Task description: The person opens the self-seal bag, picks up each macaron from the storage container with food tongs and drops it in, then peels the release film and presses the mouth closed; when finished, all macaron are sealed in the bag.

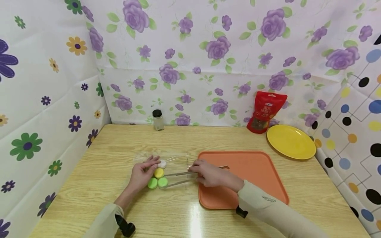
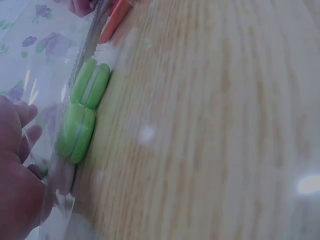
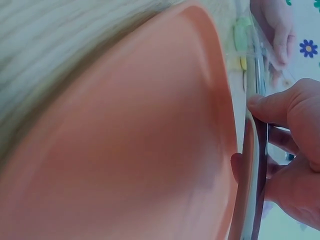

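Metal tongs (image 1: 178,174) are held in my right hand (image 1: 209,173), their two arms spread and reaching left inside a clear plastic bag (image 1: 178,160). The tips lie about the right-hand green macaron (image 1: 162,182); whether they touch it is unclear. Beside it in the bag are another green macaron (image 1: 152,183), a yellow macaron (image 1: 159,173) and a white macaron (image 1: 162,164). With thumb and fingers, my left hand (image 1: 141,172) pinches the bag's film near the white one. Two green macarons (image 2: 80,130) stand out in the left wrist view.
An orange tray (image 1: 253,165) lies under my right hand and wrist. Behind it on the right are a yellow plate (image 1: 291,142) and a red snack pouch (image 1: 266,110). A small jar with a black lid (image 1: 158,120) stands by the back wall.
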`<action>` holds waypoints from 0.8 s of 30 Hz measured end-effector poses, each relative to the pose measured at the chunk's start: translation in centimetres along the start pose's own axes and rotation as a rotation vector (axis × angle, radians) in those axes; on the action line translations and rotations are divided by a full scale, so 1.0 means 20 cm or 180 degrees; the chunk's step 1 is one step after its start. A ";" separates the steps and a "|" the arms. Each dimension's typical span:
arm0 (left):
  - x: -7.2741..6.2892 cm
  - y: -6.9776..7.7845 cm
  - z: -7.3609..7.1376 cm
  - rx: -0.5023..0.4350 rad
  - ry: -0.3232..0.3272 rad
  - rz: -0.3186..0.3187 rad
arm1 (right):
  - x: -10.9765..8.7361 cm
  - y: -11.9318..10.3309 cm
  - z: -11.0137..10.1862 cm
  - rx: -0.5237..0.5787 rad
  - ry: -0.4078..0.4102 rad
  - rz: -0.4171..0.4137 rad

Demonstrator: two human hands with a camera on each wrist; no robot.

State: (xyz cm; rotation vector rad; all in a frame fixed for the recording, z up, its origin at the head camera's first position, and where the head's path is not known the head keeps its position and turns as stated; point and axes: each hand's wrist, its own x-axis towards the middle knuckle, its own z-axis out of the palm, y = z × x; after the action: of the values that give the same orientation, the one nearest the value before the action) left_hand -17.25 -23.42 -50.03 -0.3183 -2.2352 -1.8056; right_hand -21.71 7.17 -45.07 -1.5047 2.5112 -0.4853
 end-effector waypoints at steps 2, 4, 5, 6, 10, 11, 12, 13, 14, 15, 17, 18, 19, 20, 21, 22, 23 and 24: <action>0.00 0.00 0.00 0.0008 0.0000 -0.0014 | -0.04 0.01 -0.01 0.0013 0.0035 0.0020; 0.00 0.00 0.00 0.0009 0.0006 -0.0027 | -0.09 0.03 -0.02 0.0013 0.0093 0.0044; 0.00 0.00 0.00 0.0005 0.0011 -0.0037 | -0.13 0.04 -0.03 0.0015 0.0138 0.0056; 0.00 0.01 0.00 0.0001 0.0013 -0.0049 | -0.16 0.05 -0.03 0.0042 0.0176 0.0099; 0.00 0.01 0.01 -0.0004 0.0023 -0.0087 | -0.34 0.10 -0.05 0.0221 0.0430 0.0381; 0.00 0.01 0.01 -0.0005 0.0021 -0.0099 | -0.40 0.12 -0.06 0.0270 0.0516 0.0471; 0.00 0.00 0.01 0.0005 0.0022 -0.0106 | -0.45 0.13 -0.06 0.0305 0.0609 0.0562; 0.00 0.00 0.01 0.0011 0.0027 -0.0118 | -0.50 0.15 -0.07 0.0323 0.0722 0.0604; 0.00 0.00 0.00 0.0025 0.0029 -0.0129 | -0.56 0.16 -0.08 0.0361 0.0823 0.0666; 0.00 0.00 0.00 0.0040 0.0030 -0.0139 | -0.61 0.18 -0.08 0.0354 0.0943 0.0718; 0.01 -0.01 0.00 0.0061 0.0031 -0.0161 | -0.71 0.19 -0.10 0.0315 0.1175 0.0802; 0.01 -0.01 0.00 0.0069 0.0025 -0.0158 | -0.76 0.20 -0.10 0.0281 0.1292 0.0848; 0.01 -0.01 -0.01 0.0073 0.0019 -0.0153 | -0.81 0.21 -0.11 0.0244 0.1383 0.0924; 0.01 -0.01 -0.01 0.0083 0.0014 -0.0146 | -0.86 0.22 -0.12 0.0184 0.1453 0.1039; 0.01 -0.01 -0.01 0.0079 0.0015 -0.0143 | -0.91 0.23 -0.12 0.0115 0.1533 0.1124; 0.01 -0.01 0.00 0.0075 0.0011 -0.0136 | -0.95 0.24 -0.12 0.0080 0.1585 0.1227; 0.00 -0.01 0.00 0.0071 0.0009 -0.0133 | -1.00 0.25 -0.12 0.0017 0.1645 0.1326; 0.00 -0.01 0.00 0.0070 0.0007 -0.0128 | -1.05 0.27 -0.12 -0.0010 0.1694 0.1417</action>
State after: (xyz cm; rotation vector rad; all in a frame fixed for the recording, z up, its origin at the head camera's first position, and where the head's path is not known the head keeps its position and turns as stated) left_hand -17.41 -23.40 -50.22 -0.2690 -2.2742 -1.7990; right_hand -16.93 28.37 -45.10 -0.8378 3.1173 -0.8908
